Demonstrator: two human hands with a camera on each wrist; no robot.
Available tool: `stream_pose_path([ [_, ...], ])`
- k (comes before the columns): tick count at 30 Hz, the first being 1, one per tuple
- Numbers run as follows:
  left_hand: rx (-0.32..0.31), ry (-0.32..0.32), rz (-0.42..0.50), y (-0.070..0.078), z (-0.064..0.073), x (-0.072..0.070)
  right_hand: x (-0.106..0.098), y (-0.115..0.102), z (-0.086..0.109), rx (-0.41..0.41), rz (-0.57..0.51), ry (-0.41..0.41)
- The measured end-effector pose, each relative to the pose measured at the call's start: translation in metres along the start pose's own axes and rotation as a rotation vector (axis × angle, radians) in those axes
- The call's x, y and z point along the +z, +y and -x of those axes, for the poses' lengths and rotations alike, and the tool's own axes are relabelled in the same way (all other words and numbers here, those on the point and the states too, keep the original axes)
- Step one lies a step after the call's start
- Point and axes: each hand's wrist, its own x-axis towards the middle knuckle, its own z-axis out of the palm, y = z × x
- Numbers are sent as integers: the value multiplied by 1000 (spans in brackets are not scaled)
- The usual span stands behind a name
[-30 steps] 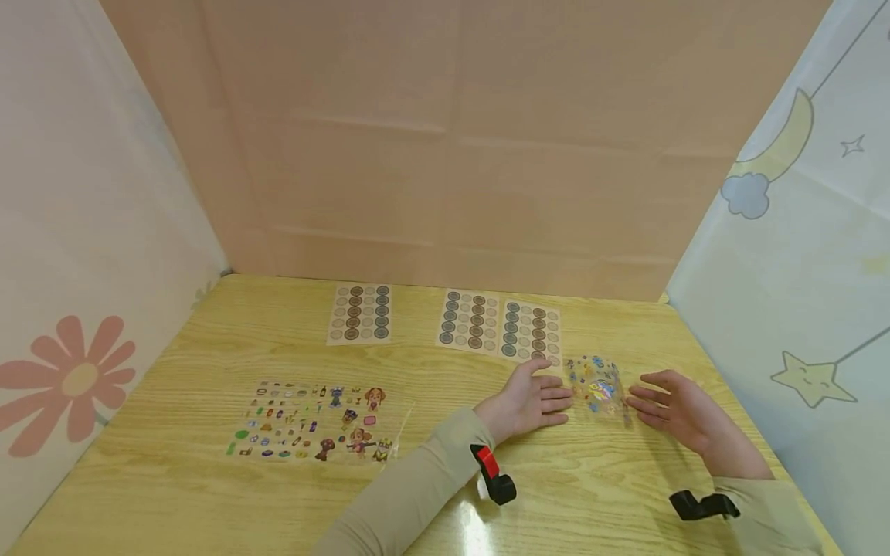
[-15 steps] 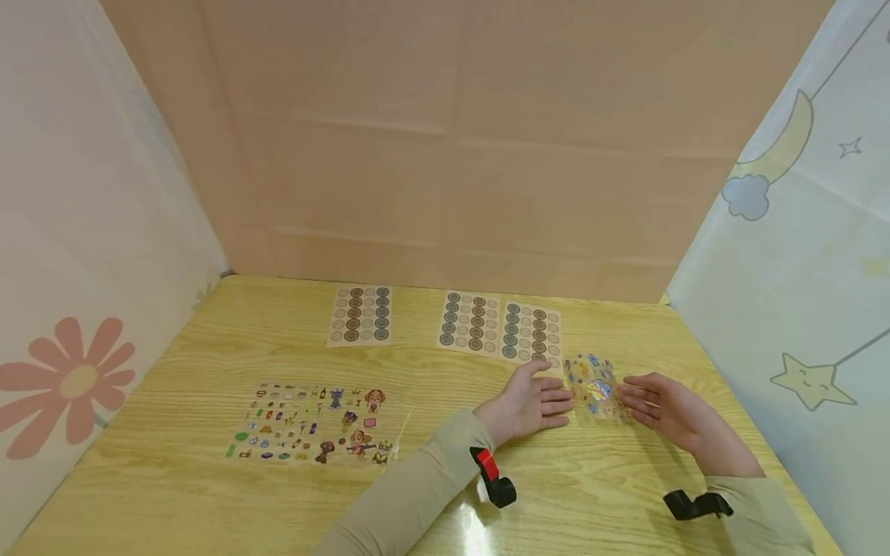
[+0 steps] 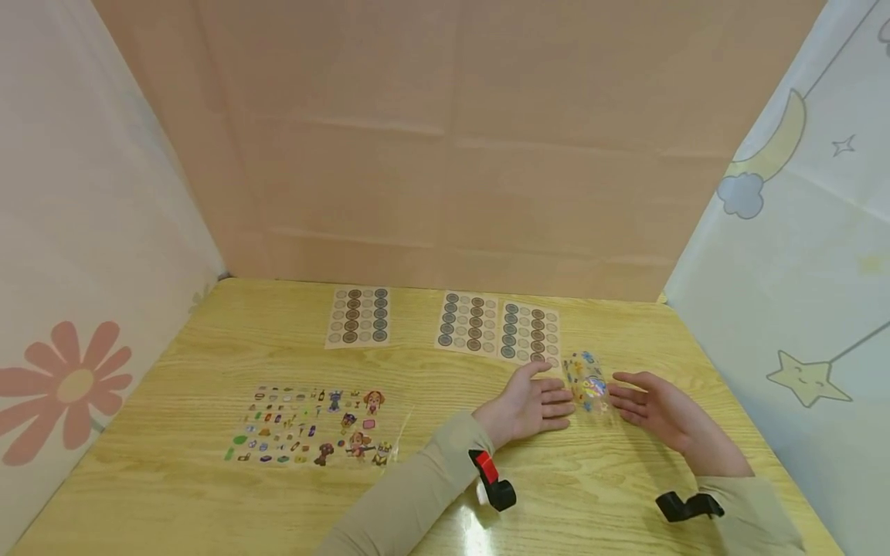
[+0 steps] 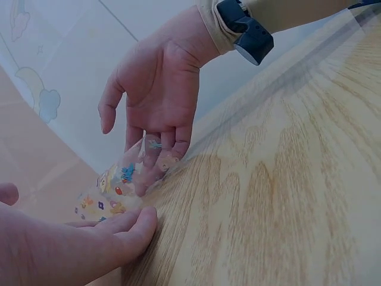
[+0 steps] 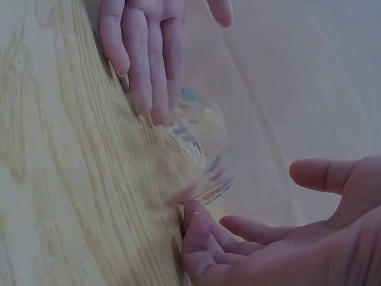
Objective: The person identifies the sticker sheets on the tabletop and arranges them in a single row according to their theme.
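A small clear plastic sheet printed with colourful little figures (image 3: 585, 378) stands bowed upward on the wooden table (image 3: 208, 510), between both hands. My left hand (image 3: 524, 407) has its fingers straight, fingertips at the sheet's left edge. Opposite, the fingers of my right hand (image 3: 657, 409) extend to its right edge, thumb apart from them. In the left wrist view the sheet (image 4: 122, 182) arches up between the two hands, and some right-hand fingers show through it. The right wrist view shows the same curved sheet (image 5: 205, 134), its lower edges at the fingertips of either hand.
A larger clear sticker sheet (image 3: 309, 425) lies at the left. Toward the back are three paper sheets with rows of circles: one at left (image 3: 358, 316), one in the middle (image 3: 467, 320), another (image 3: 530, 330) near my left fingers. Fabric walls (image 3: 445, 193) enclose the table.
My right hand has moved left toward the left hand, and the clear sheet between them has narrowed and bowed higher. The left hand has stayed nearly still.
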Motion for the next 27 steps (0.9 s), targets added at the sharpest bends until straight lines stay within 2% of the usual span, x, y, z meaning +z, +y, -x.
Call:
stream_pose_path([
  [7, 1, 2, -4, 0, 3, 1, 10, 3, -1, -35, 53, 18],
  [9, 3, 2, -6, 0, 3, 2, 14, 4, -1, -50, 38, 31],
  [19, -2, -5, 15, -2, 3, 4, 26, 13, -2, -140, -214, 114],
  [27, 0, -21, 4, -3, 3, 3, 26, 13, 1, -271, -356, 51],
])
